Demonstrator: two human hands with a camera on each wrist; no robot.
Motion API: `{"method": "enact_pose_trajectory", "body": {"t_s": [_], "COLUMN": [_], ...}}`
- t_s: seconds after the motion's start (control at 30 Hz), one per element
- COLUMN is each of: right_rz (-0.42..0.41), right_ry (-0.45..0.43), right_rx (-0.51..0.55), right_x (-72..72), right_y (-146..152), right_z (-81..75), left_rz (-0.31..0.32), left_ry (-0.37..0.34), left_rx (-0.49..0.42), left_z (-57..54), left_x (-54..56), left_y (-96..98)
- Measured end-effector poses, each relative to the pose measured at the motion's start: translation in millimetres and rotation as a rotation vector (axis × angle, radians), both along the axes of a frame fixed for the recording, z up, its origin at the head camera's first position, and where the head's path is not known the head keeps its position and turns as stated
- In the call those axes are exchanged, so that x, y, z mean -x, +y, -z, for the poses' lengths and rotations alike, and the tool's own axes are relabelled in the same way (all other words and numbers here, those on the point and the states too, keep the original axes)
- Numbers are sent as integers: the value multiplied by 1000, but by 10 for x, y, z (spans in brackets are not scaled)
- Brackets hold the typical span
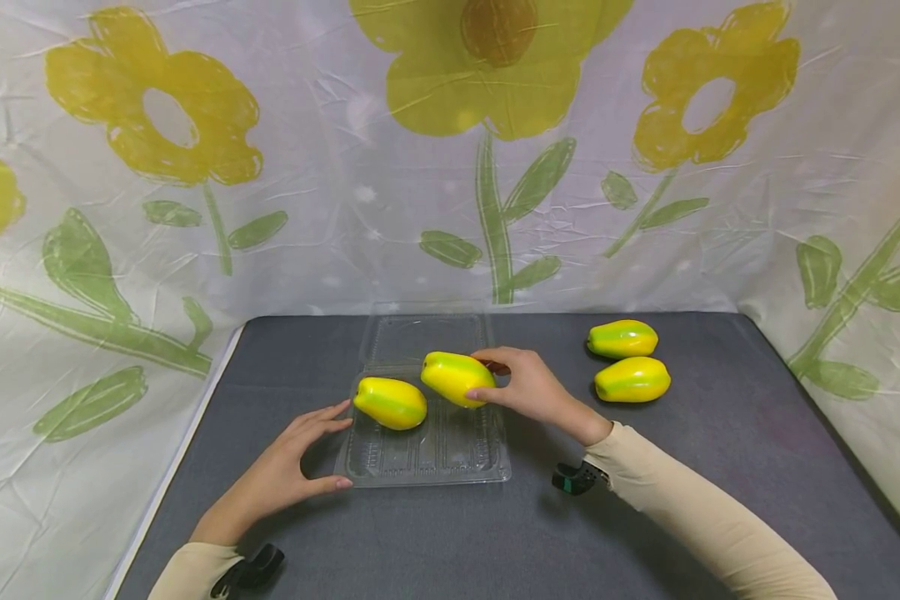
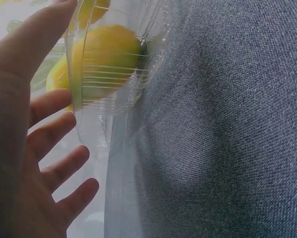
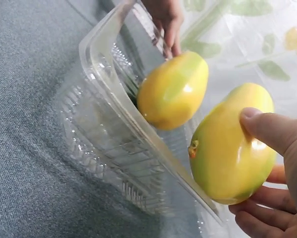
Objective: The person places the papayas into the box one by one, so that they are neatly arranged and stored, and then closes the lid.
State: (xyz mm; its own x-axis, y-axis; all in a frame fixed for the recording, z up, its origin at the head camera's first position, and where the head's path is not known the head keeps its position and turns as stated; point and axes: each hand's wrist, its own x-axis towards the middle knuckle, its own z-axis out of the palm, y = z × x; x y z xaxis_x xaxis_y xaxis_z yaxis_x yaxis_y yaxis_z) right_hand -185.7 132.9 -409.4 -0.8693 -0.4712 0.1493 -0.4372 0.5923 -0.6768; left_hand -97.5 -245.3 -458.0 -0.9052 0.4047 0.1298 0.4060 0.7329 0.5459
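Note:
A clear plastic clamshell box [image 1: 427, 477] lies on the table with its lid [image 1: 429, 337] folded back toward the wall. One yellow-green papaya [image 1: 392, 404] sits in the left part of its tray. Between thumb and fingers, my right hand [image 1: 532, 387] holds another papaya [image 1: 456, 379] over the tray's right half; in the right wrist view this held papaya [image 3: 233, 144] is right at the rim. Fingers spread, my left hand [image 1: 285, 467] is at the box's left edge, and its fingertips [image 2: 66, 119] meet the clear wall in the left wrist view.
Two more papayas, a farther one [image 1: 622, 339] and a nearer one [image 1: 633, 380], lie side by side at the back right of the dark grey table [image 1: 690, 467]. Behind the table hangs a white cloth [image 1: 307, 208] printed with yellow flowers.

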Motion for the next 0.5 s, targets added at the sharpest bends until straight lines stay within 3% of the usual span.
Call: {"method": "enact_pose_trajectory", "body": {"t_s": [0.5], "right_rz": [2], "right_ry": [27], "right_rx": [-22], "right_x": [-23], "right_y": [-60], "right_z": [148], "left_rz": [-3], "left_ry": [-18], "left_rx": [-5], "left_z": [-6], "left_x": [1], "left_y": [1]}}
